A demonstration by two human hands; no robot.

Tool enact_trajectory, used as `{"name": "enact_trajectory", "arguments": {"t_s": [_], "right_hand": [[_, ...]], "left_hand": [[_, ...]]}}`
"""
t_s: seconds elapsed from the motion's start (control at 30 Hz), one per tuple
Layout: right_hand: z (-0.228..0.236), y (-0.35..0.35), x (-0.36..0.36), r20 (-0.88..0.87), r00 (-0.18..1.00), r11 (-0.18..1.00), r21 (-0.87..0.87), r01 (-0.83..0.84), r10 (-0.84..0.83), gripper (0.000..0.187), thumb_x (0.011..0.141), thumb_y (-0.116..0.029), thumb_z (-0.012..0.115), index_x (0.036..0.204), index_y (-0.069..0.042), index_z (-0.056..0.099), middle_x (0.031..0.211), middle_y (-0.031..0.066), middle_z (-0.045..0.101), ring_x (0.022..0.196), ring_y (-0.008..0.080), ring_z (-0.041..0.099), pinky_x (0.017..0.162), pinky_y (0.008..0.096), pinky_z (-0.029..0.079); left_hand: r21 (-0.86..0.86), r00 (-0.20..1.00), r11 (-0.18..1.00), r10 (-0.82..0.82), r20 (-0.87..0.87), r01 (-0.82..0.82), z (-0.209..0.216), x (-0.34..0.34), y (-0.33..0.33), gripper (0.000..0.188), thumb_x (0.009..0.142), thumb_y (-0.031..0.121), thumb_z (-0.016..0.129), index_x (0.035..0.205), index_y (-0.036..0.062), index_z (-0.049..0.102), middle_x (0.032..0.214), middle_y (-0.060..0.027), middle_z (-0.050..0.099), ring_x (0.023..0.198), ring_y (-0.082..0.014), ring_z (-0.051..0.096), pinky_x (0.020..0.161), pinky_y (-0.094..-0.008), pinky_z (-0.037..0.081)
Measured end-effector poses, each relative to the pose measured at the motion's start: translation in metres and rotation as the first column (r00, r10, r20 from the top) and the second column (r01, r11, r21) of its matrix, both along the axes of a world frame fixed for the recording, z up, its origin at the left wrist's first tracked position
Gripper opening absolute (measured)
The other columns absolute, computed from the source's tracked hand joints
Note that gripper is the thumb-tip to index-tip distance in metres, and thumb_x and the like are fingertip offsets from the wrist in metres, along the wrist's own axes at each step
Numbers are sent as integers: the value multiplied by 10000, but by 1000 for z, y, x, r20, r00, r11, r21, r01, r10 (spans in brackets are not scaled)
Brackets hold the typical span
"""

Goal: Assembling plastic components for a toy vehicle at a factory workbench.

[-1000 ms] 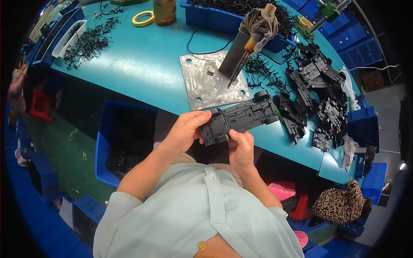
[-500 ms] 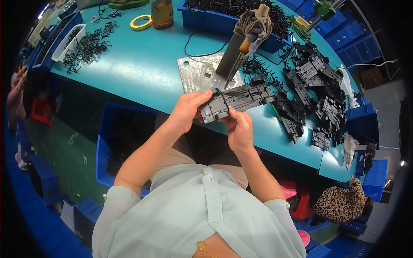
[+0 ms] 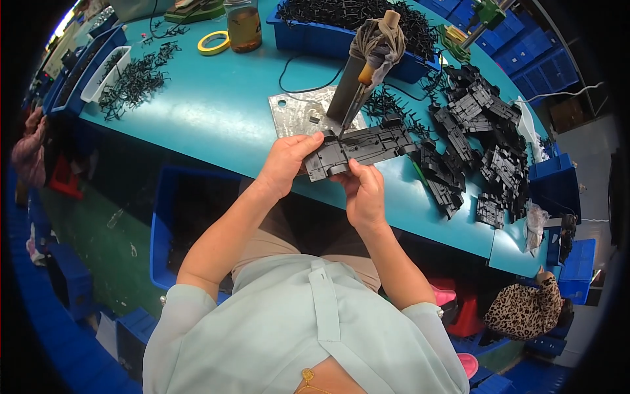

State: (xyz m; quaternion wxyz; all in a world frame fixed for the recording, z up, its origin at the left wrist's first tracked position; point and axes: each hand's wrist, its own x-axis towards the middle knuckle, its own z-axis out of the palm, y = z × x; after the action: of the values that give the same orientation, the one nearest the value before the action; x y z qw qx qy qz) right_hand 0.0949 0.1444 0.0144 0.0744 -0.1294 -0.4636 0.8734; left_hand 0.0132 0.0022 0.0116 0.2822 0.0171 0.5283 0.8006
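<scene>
A long black plastic toy-car chassis [image 3: 380, 146] is held level at the bench edge. My left hand [image 3: 287, 163] is closed on its left end, thumb on top. My right hand [image 3: 365, 196] grips its near side, thumb pressed on the upper face and fingers partly hidden underneath. Just past the chassis, a soldering iron [image 3: 357, 104] with a cloth-wrapped handle leans on a dark upright block [image 3: 345, 88]. The iron's tip points down at the far edge of the chassis, close to my left thumb; whether it touches cannot be made out. Under the block lies a metal plate [image 3: 289, 118].
More black chassis [image 3: 453, 131] are heaped on the right. A blue bin [image 3: 298, 41] of small black parts stands at the back, beside a jar of brown liquid [image 3: 244, 29] and yellow tape [image 3: 214, 43]. Loose black parts [image 3: 134, 82] lie left. Another person [image 3: 525, 308] is at lower right.
The chassis stays in both hands near the iron's tip, with its left part shifted very slightly. My right thumb has moved a little up and left. The whole view has shifted slightly.
</scene>
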Motion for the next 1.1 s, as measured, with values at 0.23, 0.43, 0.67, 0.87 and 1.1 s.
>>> {"name": "enact_trajectory", "arguments": {"t_s": [0.23,0.43,0.67,0.87,1.1], "right_hand": [[-1,-1,-1,-15,1000,1000,-10,-12,12,193,891,-117,489,963,27,595,926,111,642,815,200,608,724,330,492],[5,-3,0,-8,1000,1000,-14,-2,1,175,891,-131,496,931,9,594,880,96,636,783,182,597,714,322,486],[7,-4,0,8,1000,1000,10,8,-8,170,897,-152,508,915,-5,591,843,85,631,767,167,590,710,322,485],[8,-4,-1,9,1000,1000,22,11,-11,173,893,-162,518,903,-7,594,838,81,629,762,166,587,701,319,482],[10,-4,-1,4,1000,1000,8,10,-10,152,886,-148,547,888,-6,601,833,61,620,745,144,572,695,289,467]], "left_hand": [[3,1000,1000,13,-5,-13,0,-1,-1,346,878,325,627,900,-20,642,819,-54,644,714,-110,597,652,-248,476],[0,1000,1000,16,-1,-16,1,-2,0,331,871,328,634,863,-2,647,802,-49,645,700,-99,592,653,-243,472],[26,1000,1000,12,14,-12,1,-4,0,337,866,339,636,848,3,643,791,-48,642,686,-97,586,642,-238,465],[37,1000,999,1,20,-2,-2,-5,0,339,863,340,637,851,1,641,799,-56,642,692,-103,587,645,-243,468],[45,999,999,-17,26,16,0,-6,0,342,863,336,637,862,-5,641,813,-65,645,708,-108,594,656,-250,476]]}}
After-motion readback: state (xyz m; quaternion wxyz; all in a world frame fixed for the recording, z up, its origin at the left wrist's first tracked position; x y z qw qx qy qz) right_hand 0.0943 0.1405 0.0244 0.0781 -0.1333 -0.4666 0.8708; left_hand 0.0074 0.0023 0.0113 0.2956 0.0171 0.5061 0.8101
